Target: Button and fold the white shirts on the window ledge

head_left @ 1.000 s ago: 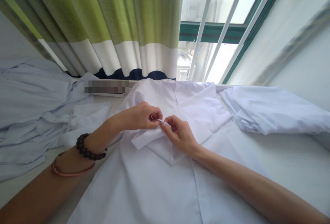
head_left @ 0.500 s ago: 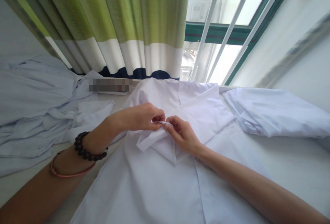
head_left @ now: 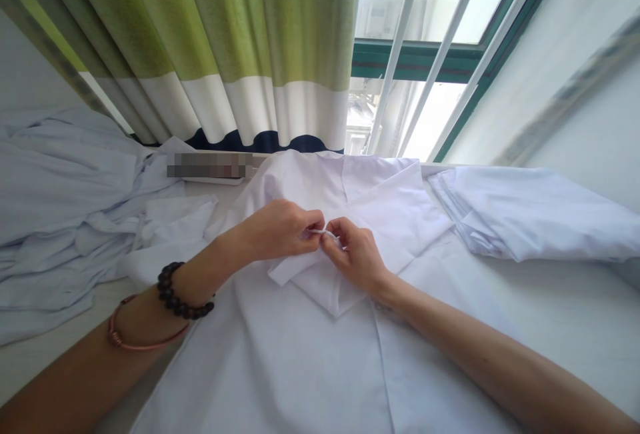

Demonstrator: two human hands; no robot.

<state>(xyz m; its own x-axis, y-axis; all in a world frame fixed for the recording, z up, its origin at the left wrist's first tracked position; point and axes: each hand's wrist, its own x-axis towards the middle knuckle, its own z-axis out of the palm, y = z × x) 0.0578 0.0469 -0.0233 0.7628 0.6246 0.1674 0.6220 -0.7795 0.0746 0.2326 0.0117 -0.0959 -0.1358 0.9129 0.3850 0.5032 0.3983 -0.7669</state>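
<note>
A white garment (head_left: 310, 347), which looks like a coat or long shirt, lies spread out before me with its upper part toward the window. My left hand (head_left: 287, 229) pinches a small edge of its cloth between thumb and fingers. Close beside it, my right hand (head_left: 356, 254) pinches the same edge, and the fingertips of both hands nearly touch. Below the hands a folded flap (head_left: 320, 287) of the white fabric hangs with its corner toward me. Whatever detail lies between the fingertips is too small to make out.
Crumpled white cloth (head_left: 65, 207) is heaped at the left. A folded white stack (head_left: 535, 211) lies on the right of the pale table (head_left: 565, 314). A blurred-out flat object (head_left: 210, 167) rests at the back, under the striped curtain (head_left: 215, 34). White bars (head_left: 435, 67) cross the window.
My left hand has shifted slightly right, closer to my right hand. Both still pinch the cloth edge. The view has moved a little.
</note>
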